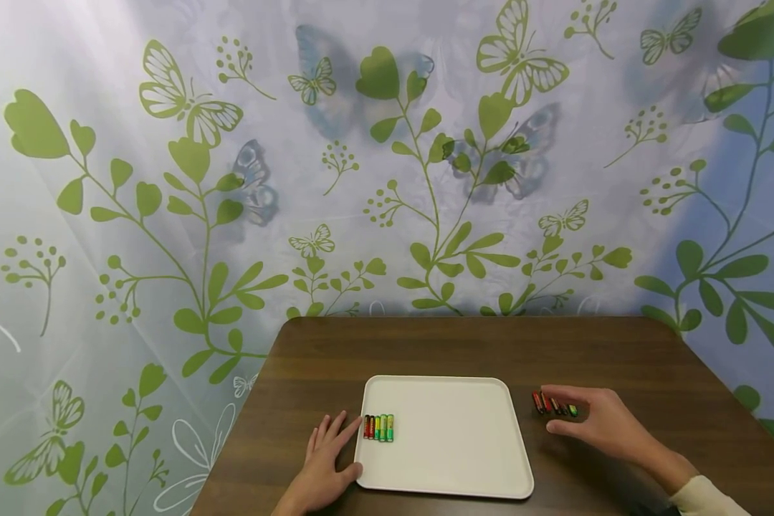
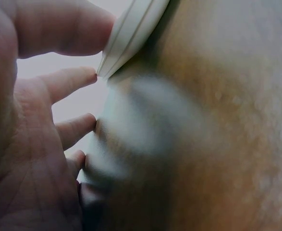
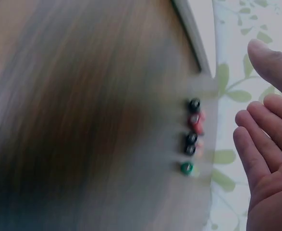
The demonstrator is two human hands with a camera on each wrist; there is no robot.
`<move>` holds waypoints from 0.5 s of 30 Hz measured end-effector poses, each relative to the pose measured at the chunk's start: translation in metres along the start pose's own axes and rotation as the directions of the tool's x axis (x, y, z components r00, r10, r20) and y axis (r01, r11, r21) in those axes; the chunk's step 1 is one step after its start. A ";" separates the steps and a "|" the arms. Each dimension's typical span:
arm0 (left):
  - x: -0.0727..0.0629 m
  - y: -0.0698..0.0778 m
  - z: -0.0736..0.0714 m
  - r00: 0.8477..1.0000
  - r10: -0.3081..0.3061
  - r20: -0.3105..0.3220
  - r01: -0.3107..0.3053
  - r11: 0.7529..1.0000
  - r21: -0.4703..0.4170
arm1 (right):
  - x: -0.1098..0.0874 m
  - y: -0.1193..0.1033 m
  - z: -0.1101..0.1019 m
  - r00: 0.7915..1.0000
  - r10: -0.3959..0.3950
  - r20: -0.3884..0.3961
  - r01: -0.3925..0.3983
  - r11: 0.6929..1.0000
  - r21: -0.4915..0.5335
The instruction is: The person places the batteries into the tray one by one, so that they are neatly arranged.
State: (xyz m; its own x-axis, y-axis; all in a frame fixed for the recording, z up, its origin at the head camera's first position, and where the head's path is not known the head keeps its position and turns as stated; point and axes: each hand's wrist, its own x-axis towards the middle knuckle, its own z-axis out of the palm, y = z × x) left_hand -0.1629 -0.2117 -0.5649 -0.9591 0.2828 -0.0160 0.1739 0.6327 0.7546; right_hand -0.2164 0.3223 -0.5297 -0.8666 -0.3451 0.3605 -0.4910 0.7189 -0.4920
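A cream tray [image 1: 451, 437] lies on the table with a row of several red and green batteries [image 1: 378, 428] along its left side. My left hand [image 1: 325, 462] rests at the tray's left edge, its thumb and fingertips right at the rim [image 2: 131, 38]. To the right of the tray, a loose group of several batteries [image 1: 547, 403], red, black and green, lies on the wood. My right hand [image 1: 609, 423] is just beside that group, thumb and fingers apart. In the right wrist view, the fingers [image 3: 253, 154] hold nothing, and the battery ends [image 3: 191, 137] face the camera.
The dark brown wooden table [image 1: 464, 344] reaches back to a hanging curtain [image 1: 335, 179] printed with green leaves and butterflies. Bare wood surrounds the tray on its far side and between it and the loose batteries.
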 end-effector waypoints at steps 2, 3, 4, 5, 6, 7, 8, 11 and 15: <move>0.000 -0.001 0.000 1.000 0.000 0.000 0.000 1.000 -0.003 | -0.003 0.005 -0.005 1.000 0.016 0.010 -0.016 1.000 -0.022; -0.001 -0.001 0.000 1.000 0.000 0.000 0.000 1.000 -0.003 | -0.004 0.008 -0.007 1.000 0.027 0.015 -0.026 0.999 -0.027; -0.001 -0.001 0.000 1.000 0.001 -0.001 -0.001 1.000 -0.003 | -0.006 0.011 -0.009 0.999 0.036 0.017 -0.035 0.999 -0.034; -0.001 -0.002 0.000 1.000 0.002 -0.001 -0.002 1.000 -0.004 | -0.007 0.013 -0.011 0.999 0.046 0.016 -0.045 0.998 -0.041; -0.001 -0.002 0.000 1.000 0.003 -0.002 -0.003 1.000 -0.003 | -0.008 0.016 -0.012 0.998 0.056 0.015 -0.055 0.997 -0.051; 0.000 -0.002 0.000 1.000 0.003 -0.004 -0.003 1.000 -0.001 | -0.010 0.019 -0.014 0.998 0.063 0.010 -0.062 0.996 -0.062; 0.000 -0.002 0.000 1.000 0.004 -0.005 -0.004 1.000 0.000 | -0.011 0.022 -0.015 0.998 0.067 0.005 -0.067 0.995 -0.075; 0.000 -0.002 0.000 1.000 0.003 -0.004 -0.003 1.000 0.002 | -0.014 0.029 -0.017 0.997 0.074 -0.005 -0.074 0.992 -0.099; 0.001 -0.001 0.000 1.000 -0.003 0.004 0.003 1.000 0.003 | -0.018 0.038 -0.018 0.998 0.065 -0.004 -0.065 0.992 -0.105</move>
State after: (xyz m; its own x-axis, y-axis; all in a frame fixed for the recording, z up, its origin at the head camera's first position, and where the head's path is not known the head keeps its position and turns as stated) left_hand -0.1637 -0.2121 -0.5660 -0.9587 0.2835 -0.0210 0.1715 0.6355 0.7528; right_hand -0.2180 0.3665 -0.5404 -0.8964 -0.2948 0.3311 -0.4211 0.7996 -0.4282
